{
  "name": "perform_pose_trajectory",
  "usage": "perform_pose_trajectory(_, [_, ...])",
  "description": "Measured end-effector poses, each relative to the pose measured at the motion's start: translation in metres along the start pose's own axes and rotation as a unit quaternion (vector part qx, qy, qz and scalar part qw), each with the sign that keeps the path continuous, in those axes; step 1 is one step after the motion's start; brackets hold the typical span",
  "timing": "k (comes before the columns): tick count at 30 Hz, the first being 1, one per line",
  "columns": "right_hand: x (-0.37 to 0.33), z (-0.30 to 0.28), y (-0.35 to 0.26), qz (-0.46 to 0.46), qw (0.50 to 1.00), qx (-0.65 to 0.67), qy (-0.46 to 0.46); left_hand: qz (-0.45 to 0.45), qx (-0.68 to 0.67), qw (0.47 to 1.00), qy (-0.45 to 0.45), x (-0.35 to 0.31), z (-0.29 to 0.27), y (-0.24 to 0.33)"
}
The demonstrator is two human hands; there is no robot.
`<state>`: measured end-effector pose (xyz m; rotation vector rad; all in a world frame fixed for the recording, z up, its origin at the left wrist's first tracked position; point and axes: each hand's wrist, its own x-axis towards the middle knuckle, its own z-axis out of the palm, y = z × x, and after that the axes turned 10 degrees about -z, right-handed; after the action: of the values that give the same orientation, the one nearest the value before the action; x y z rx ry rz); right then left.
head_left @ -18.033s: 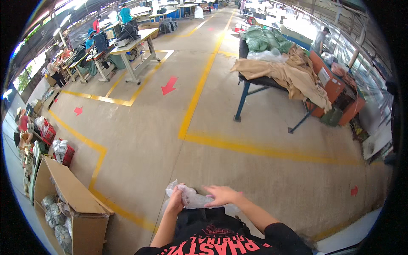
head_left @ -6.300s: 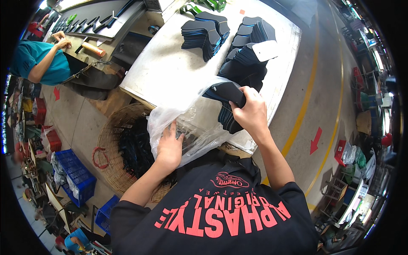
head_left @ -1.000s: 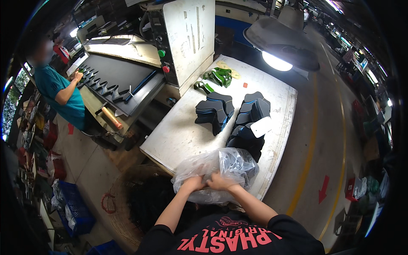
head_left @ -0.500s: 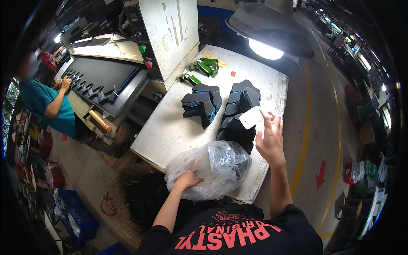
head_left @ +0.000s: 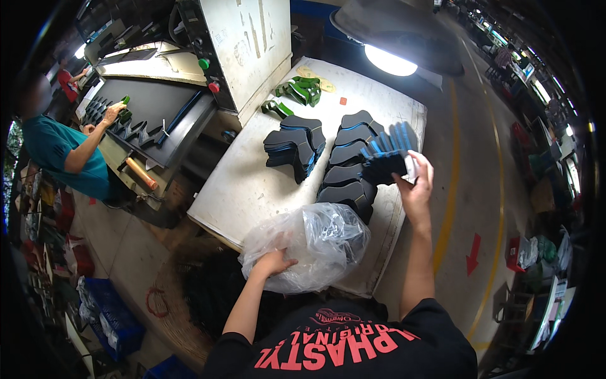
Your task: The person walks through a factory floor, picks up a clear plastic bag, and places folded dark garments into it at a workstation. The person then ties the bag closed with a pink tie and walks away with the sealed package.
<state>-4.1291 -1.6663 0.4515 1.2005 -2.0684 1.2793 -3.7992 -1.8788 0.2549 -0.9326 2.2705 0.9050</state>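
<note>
My right hand (head_left: pixel 416 189) is closed on a bundle of dark cut pieces (head_left: pixel 386 165), which fans out and shows blue layers. A white tag is pinched along with it. Close by on the white table (head_left: pixel 237 183) lie several stacks of black shaped pieces (head_left: pixel 346 172) with blue edges, and another stack (head_left: pixel 293 148) sits to their left. My left hand (head_left: pixel 273 262) grips a clear plastic bag (head_left: pixel 322 243) at the table's near edge. Its thumb lies over the plastic, and the fingers show only partly through it.
Green strap-like pieces (head_left: pixel 302 90) lie at the table's far end. A lamp (head_left: pixel 391 60) hangs over the far right. A machine (head_left: pixel 240 57) stands to the left, where a co-worker (head_left: pixel 69 151) holds a green piece. A wicker basket (head_left: pixel 180 303) is below the table's near left.
My right hand, which held a white tag over the stacks, now lifts a fanned bundle of pieces at the right. My left hand stays on the bag. The co-worker's hand has risen with a green piece.
</note>
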Motion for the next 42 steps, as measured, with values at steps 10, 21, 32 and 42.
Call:
perform_pose_trajectory(10, [-0.069,-0.024,0.083,0.036,0.983,-0.176,0.028,0.061,-0.022,0.997,0.037,0.006,0.008,-0.009])
perform_pose_trajectory(21, [-0.109,0.002,0.051,0.167,0.889,-0.332,-0.269,0.048,0.024,0.997,0.048,-0.002,0.006,-0.003])
perform_pose_trajectory(32, [-0.078,0.047,-0.032,0.088,0.966,-0.099,-0.221,0.079,0.078,0.977,0.184,-0.036,0.041,0.043])
perform_pose_trajectory(42, [-0.084,0.064,-0.052,0.182,0.908,-0.198,-0.320,0.094,0.136,0.976,0.141,-0.031,0.059,-0.001])
